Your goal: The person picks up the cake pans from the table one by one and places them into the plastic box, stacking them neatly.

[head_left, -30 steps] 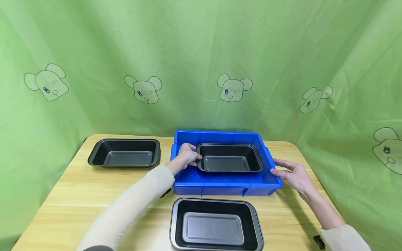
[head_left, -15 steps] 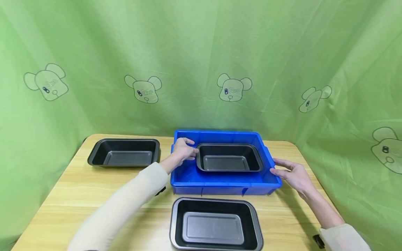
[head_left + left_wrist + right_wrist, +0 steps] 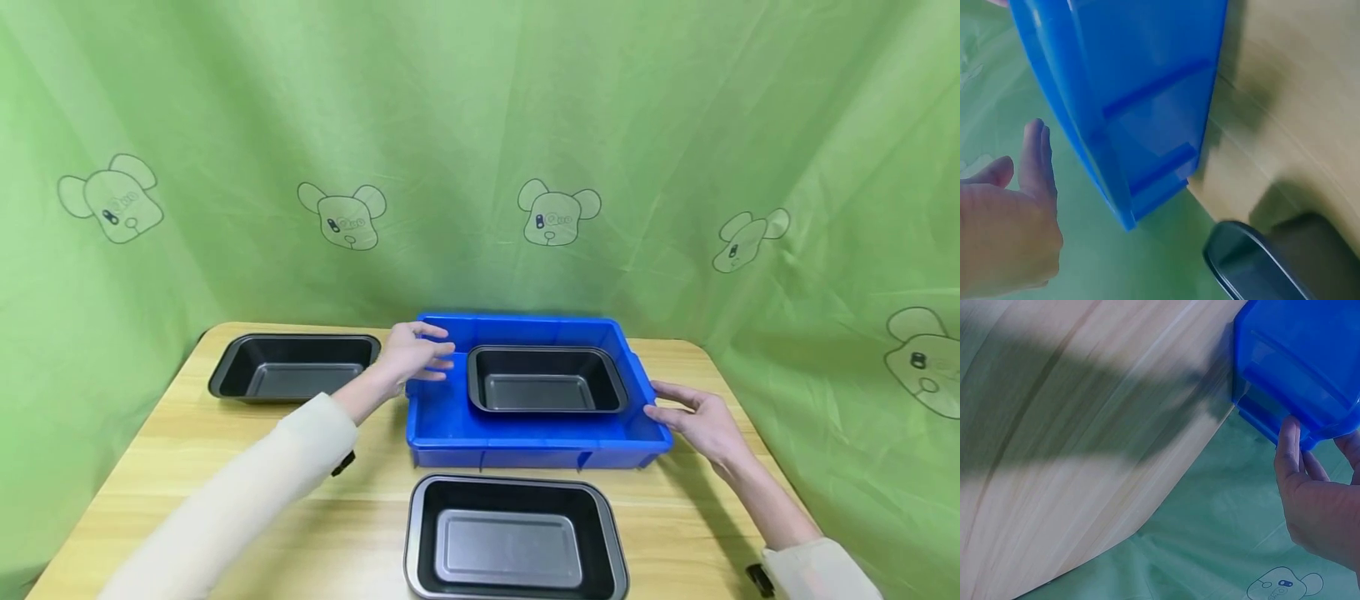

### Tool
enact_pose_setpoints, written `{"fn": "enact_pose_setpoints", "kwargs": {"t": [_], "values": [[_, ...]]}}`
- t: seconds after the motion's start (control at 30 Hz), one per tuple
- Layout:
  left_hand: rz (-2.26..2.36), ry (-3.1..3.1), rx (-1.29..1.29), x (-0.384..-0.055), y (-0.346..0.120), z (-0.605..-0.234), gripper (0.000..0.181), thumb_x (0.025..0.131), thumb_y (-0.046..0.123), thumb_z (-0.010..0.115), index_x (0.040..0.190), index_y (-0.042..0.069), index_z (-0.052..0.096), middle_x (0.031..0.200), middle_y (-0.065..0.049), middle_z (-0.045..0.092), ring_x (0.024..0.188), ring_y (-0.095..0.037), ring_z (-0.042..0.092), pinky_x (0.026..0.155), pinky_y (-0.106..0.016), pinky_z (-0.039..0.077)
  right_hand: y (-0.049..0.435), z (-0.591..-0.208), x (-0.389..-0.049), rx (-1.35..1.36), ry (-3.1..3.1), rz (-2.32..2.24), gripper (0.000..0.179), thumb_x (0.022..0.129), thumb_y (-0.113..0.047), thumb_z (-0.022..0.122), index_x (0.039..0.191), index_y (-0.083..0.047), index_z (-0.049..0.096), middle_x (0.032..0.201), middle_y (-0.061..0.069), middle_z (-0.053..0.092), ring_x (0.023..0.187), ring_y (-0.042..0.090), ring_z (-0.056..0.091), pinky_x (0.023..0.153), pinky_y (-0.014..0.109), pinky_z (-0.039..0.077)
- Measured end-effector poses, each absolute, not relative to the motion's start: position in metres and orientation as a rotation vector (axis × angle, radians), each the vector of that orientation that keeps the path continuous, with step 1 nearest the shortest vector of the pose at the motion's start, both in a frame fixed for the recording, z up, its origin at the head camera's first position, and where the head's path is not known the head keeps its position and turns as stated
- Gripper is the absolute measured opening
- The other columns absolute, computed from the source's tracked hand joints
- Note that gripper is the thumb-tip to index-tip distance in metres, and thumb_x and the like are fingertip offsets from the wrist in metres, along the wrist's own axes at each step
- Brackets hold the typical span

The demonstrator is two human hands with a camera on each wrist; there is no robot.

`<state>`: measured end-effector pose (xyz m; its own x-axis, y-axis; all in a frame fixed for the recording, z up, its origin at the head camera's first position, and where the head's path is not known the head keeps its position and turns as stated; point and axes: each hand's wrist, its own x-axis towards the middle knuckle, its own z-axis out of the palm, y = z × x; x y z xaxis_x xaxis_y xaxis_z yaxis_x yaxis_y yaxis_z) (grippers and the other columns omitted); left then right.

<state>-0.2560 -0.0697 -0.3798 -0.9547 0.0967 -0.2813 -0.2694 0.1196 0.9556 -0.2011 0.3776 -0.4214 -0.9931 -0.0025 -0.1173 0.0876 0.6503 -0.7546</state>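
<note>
My left hand (image 3: 405, 357) is raised over the left rim of a blue plastic bin (image 3: 480, 454), fingers stretched out and holding nothing. In the left wrist view that hand (image 3: 1013, 231) is apart from the bin's outer wall (image 3: 1147, 75). At the bin's right side my right hand (image 3: 705, 425) holds the rim, thumb over the edge. The right wrist view has this hand's fingers (image 3: 1287, 447) against the outer wall. Inside the bin lies a black loaf pan (image 3: 540, 390), upright and toward the right, with a gap to its left.
A second black loaf pan (image 3: 300, 379) stands at the table's back left, partly behind my left hand. Another, larger-looking loaf pan (image 3: 510, 546) is in front of the bin. Green curtains (image 3: 465, 167) surround the wooden table (image 3: 187, 467).
My left hand has let go of the loaf pan's left end and moved left, up to the bin's left rim. The pan, the bin and my right hand have stayed put.
</note>
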Motion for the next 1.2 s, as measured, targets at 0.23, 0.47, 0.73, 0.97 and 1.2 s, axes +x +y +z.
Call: {"fn": "enact_pose_setpoints", "kwargs": {"t": [0.23, 0.47, 0.73, 0.97, 1.2], "values": [[1.925, 2.137, -0.151, -0.246, -0.105, -0.377, 0.044, 0.103, 0.013, 0.068, 0.143, 0.000, 0.057, 0.130, -0.023, 0.073, 0.105, -0.032, 0.079, 0.087, -0.037, 0.070, 0.377, -0.421, -0.201, 0.078, 2.746, -1.273, 0.075, 0.100, -0.043, 0.072, 0.155, 0.002, 0.047, 0.158, 0.029, 0.049, 0.152, 0.053, 0.038, 0.117, 0.067, 0.045], [1.928, 2.145, -0.139, -0.233, -0.133, -0.378, 0.045, 0.103, 0.014, 0.067, 0.144, -0.001, 0.056, 0.135, -0.026, 0.070, 0.098, -0.023, 0.081, 0.088, -0.034, 0.069, 0.378, -0.422, -0.201, 0.071, 2.758, -1.254, 0.074, 0.101, -0.042, 0.072, 0.155, 0.002, 0.048, 0.157, 0.029, 0.050, 0.150, 0.052, 0.041, 0.115, 0.061, 0.048], [1.933, 2.140, -0.107, -0.206, -0.151, -0.381, 0.041, 0.103, 0.012, 0.067, 0.140, -0.004, 0.057, 0.112, -0.010, 0.081, 0.085, -0.012, 0.080, 0.085, -0.034, 0.070, 0.379, -0.423, -0.201, 0.070, 2.769, -1.245, 0.073, 0.101, -0.043, 0.071, 0.154, 0.002, 0.049, 0.157, 0.028, 0.051, 0.150, 0.051, 0.042, 0.114, 0.059, 0.049], [1.853, 2.189, -0.096, -0.180, -0.162, -0.391, 0.042, 0.103, 0.015, 0.069, 0.139, -0.004, 0.057, 0.117, -0.016, 0.080, 0.091, -0.018, 0.081, 0.085, -0.036, 0.070, 0.378, -0.422, -0.201, 0.068, 2.767, -1.246, 0.074, 0.100, -0.044, 0.072, 0.154, 0.001, 0.049, 0.157, 0.027, 0.052, 0.151, 0.050, 0.041, 0.115, 0.059, 0.049], [1.806, 2.186, -0.125, -0.159, -0.169, -0.399, 0.042, 0.103, 0.014, 0.068, 0.139, -0.004, 0.057, 0.122, -0.019, 0.078, 0.095, -0.023, 0.081, 0.086, -0.040, 0.070, 0.380, -0.424, -0.202, 0.064, 2.775, -1.232, 0.072, 0.101, -0.042, 0.071, 0.155, 0.000, 0.049, 0.157, 0.027, 0.052, 0.149, 0.050, 0.044, 0.095, 0.018, 0.052]]}}
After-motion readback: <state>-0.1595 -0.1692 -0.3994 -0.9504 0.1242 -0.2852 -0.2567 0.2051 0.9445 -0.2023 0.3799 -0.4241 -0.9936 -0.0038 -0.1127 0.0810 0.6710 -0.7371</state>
